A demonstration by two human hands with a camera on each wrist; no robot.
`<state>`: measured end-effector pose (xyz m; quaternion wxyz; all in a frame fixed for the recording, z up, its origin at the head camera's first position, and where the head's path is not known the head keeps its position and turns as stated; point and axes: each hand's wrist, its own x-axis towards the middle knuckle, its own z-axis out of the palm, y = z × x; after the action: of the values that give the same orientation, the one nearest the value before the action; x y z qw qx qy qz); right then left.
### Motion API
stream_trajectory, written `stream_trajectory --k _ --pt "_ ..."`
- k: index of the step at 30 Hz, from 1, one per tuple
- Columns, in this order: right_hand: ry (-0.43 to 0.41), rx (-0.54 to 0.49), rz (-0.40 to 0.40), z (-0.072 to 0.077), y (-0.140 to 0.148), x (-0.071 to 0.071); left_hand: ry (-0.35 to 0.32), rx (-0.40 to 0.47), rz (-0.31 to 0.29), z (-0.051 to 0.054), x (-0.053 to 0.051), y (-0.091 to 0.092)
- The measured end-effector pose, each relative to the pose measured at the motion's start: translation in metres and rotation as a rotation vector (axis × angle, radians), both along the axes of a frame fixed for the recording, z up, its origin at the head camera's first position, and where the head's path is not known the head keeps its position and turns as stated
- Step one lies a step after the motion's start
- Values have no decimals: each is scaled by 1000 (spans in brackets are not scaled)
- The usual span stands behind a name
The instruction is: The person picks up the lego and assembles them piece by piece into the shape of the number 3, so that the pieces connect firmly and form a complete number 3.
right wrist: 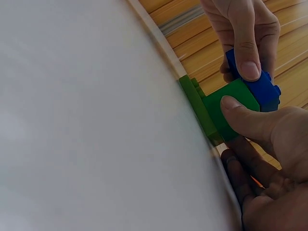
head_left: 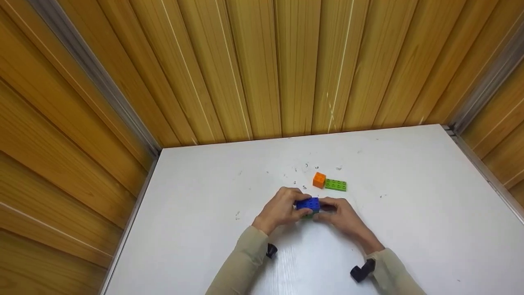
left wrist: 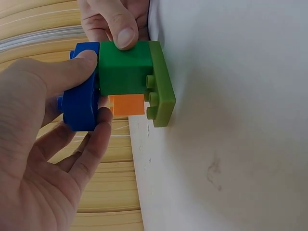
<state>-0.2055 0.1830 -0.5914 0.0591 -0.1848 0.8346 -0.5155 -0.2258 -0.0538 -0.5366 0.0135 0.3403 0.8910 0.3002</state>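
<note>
A blue brick sits on top of a green brick, which stands on one end of a flat light green plate on the table. My left hand pinches the blue brick between thumb and fingers. With its thumb on one face and fingers behind, my right hand grips the green brick. The studs at the plate's other end are bare in the left wrist view. Whether the blue brick is fully pressed down I cannot tell.
Just beyond the hands, an orange brick touches the end of another light green plate. Dark scuff marks dot the white table. Wood-patterned walls rise behind the table and at its sides.
</note>
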Motion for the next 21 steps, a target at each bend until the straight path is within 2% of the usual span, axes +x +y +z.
stream_trajectory --k 4,11,15,21 --pt "21 -2 9 2 0 1 20 -37 -2 3 0 0" --pt "53 -9 36 2 -1 1 11 -66 30 1 2 -1" --pt "52 -12 25 3 0 2 42 -86 26 3 3 1" --pt "43 -33 23 2 2 2 43 -62 49 1 4 2"
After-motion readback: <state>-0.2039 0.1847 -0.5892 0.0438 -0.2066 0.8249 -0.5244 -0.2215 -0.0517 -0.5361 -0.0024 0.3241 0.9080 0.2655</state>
